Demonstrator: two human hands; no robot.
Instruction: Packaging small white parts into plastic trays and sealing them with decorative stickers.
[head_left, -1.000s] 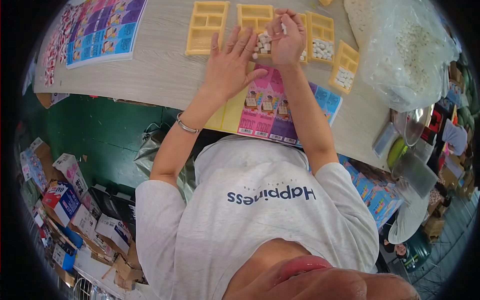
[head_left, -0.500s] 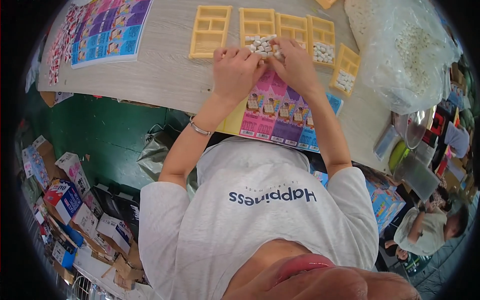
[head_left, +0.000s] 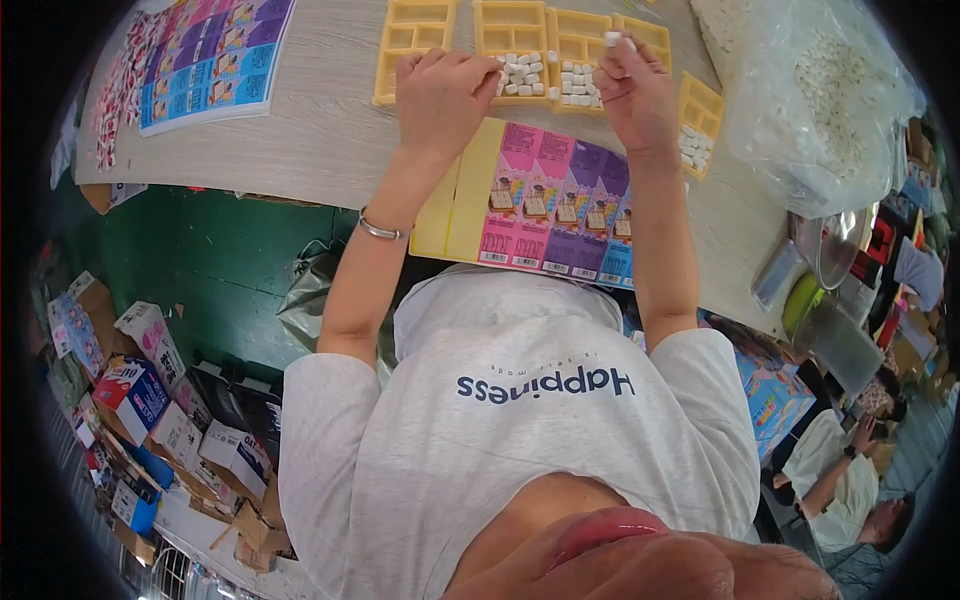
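Observation:
Pale yellow compartment trays stand in a row along the table. Small white blocks fill the lower compartment of the second tray [head_left: 512,12] and the third tray [head_left: 582,22]. My left hand [head_left: 440,105] is curled at the second tray's left side, its fingertips by the white blocks; what they grip, if anything, is hidden. Over the fourth tray [head_left: 655,32], my right hand [head_left: 640,105] pinches a white block [head_left: 612,39] between its fingertips and covers much of that tray. A fifth tray [head_left: 703,100], tilted, also holds white blocks.
The leftmost tray [head_left: 416,38] has no blocks. A printed colourful card sheet [head_left: 550,205] lies before me at the table edge. Clear plastic bags of white pieces [head_left: 820,110] sit at right; a stack of printed sheets [head_left: 215,70] and red-white bits [head_left: 118,100] lie at left.
My hands have moved apart. The right went rightward and up with a white block, the left went leftward. The blocks in the third tray now show. The view has shifted slightly.

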